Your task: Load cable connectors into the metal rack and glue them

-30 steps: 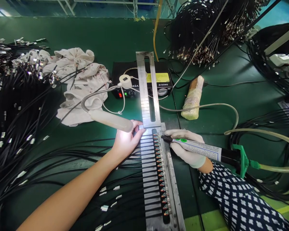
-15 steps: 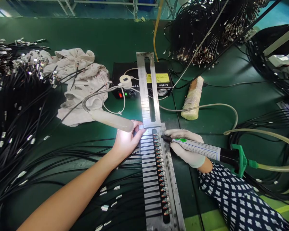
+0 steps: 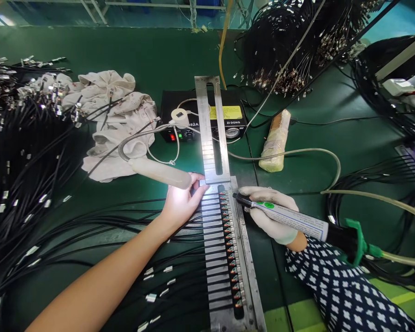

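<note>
My bare left hand (image 3: 182,201) grips the upper left corner of a slotted metal fixture (image 3: 218,276), its thumb on top and the other fingers partly hidden under a lamp head. Several black cables (image 3: 180,251) lie across the fixture's grooves, and their small metal connectors (image 3: 232,251) line up along its dark slot. In my gloved right hand (image 3: 275,214) is a glue dispensing syringe (image 3: 293,217), held slantwise with a black tip and a green cap at the rear. The tip is close to the fixture's right edge, near the top connectors.
A white lamp head (image 3: 161,173) on a flexible neck hangs over my left hand. Behind stand a black dispenser box (image 3: 235,99) and a second slotted metal bar (image 3: 204,133). Crumpled cloth (image 3: 121,120) and cable bundles (image 3: 38,143) lie left; a wrapped block (image 3: 275,140) lies right.
My right hand and the syringe have shifted slightly right and down, the rear end dropping most. My left hand and the fixture stay in place.
</note>
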Tool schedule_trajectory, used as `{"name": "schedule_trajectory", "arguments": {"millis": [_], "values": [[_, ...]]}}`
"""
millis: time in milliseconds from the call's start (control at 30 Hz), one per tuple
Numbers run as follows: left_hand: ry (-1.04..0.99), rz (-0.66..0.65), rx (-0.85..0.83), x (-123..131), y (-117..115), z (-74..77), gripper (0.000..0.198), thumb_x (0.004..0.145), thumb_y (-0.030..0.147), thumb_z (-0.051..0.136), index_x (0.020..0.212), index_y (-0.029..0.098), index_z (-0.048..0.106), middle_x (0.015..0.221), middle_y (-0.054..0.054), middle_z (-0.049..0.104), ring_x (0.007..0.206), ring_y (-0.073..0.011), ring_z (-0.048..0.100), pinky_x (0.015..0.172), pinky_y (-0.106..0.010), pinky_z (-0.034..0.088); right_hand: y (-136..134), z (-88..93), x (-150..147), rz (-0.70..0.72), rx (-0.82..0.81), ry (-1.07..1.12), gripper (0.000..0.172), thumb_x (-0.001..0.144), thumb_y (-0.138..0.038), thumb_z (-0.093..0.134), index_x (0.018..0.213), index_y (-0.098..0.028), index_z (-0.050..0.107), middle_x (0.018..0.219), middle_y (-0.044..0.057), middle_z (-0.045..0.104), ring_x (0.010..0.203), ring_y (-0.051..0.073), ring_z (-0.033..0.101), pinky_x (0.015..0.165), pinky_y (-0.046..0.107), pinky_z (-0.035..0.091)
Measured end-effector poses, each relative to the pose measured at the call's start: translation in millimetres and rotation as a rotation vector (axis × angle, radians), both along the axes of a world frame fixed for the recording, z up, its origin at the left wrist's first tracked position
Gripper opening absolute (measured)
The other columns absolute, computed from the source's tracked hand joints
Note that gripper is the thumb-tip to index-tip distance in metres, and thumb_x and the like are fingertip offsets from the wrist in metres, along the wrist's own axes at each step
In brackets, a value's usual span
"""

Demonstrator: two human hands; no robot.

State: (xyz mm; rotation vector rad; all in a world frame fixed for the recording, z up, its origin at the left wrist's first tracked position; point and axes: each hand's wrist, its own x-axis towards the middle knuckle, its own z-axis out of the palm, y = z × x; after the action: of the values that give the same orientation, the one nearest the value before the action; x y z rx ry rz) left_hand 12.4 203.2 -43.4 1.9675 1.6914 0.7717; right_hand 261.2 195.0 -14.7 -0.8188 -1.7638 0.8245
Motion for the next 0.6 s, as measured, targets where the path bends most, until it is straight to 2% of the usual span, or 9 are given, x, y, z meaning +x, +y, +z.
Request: {"name": "schedule_trajectory", "arguments": {"millis": [233,600], "values": [[0.007,0.002,0.003,-0.8,-0.1,-1.8,0.021,0.09,0.035,0.056,0.096,0.018,0.065,0.074,-0.001,0.058,0.073,-0.0176,0.053,0.075,-0.032,0.042,-2.4,1.3,-1.0,-0.006,0.006,-0.082,0.012,0.081,-0.017,0.071,0.092,-0.02,0.068,0.101,0.008,0.075,0.087,0.022,0.074,0.078,0.034,0.063],[0.015,0.006,0.01,0.4,-0.1,0.8,0.018,0.089,0.034,0.056,0.095,0.019,0.065,0.073,0.0,0.058,0.074,-0.0179,0.054,0.075,-0.032,0.043,-0.2,0.1,-1.1,-0.002,-0.001,-0.131,0.014,0.081,-0.016,0.069,0.094,-0.021,0.068,0.102,0.006,0.075,0.088,0.02,0.074,0.08,0.032,0.063]]}}
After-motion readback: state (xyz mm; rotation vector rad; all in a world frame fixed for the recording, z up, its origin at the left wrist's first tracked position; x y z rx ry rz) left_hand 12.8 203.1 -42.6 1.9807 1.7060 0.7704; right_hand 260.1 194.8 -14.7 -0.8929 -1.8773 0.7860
